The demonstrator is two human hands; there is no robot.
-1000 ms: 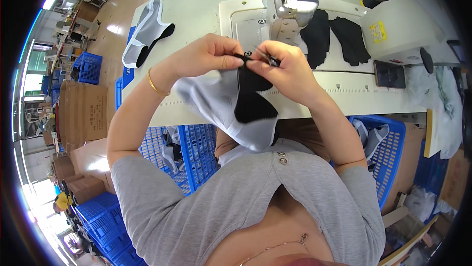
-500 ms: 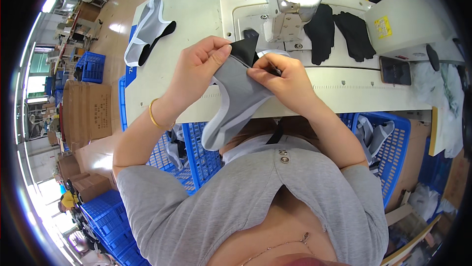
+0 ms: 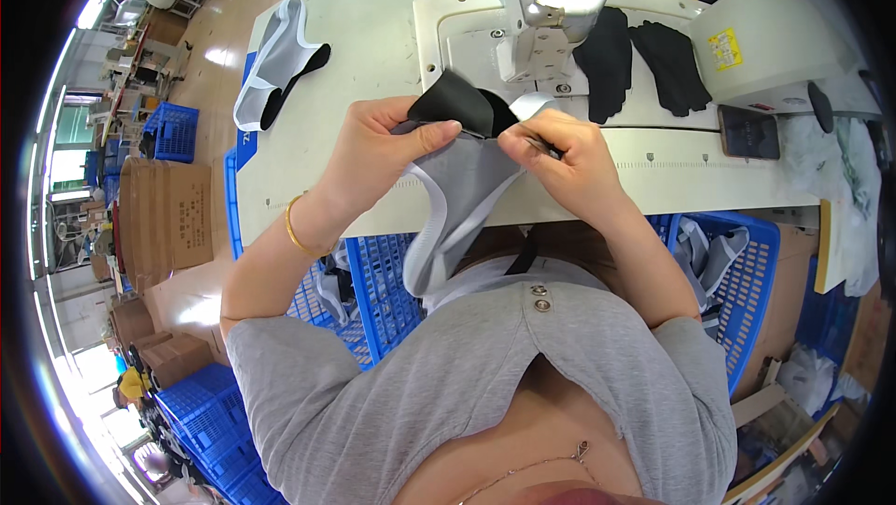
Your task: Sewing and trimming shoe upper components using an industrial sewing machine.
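Note:
Over the front edge of the sewing table, my two hands stretch a pair of grey briefs with pale elastic edging and a black panel folded up at the top. My left hand pinches the fabric beside the black panel, thumb on top. My right hand is closed on the other side of the same seam. A small dark shiny thing shows between its fingers, too hidden to name. The lower end of the briefs hangs towards my lap.
Beyond my hands stands the sewing machine, with black gloves to its right. Other grey briefs lie at the table's left. A phone rests at the right. Blue baskets with grey pieces stand below.
Both hands have shifted slightly towards me, the right one also to the right. The black panel has opened out wider and folded over to the left.

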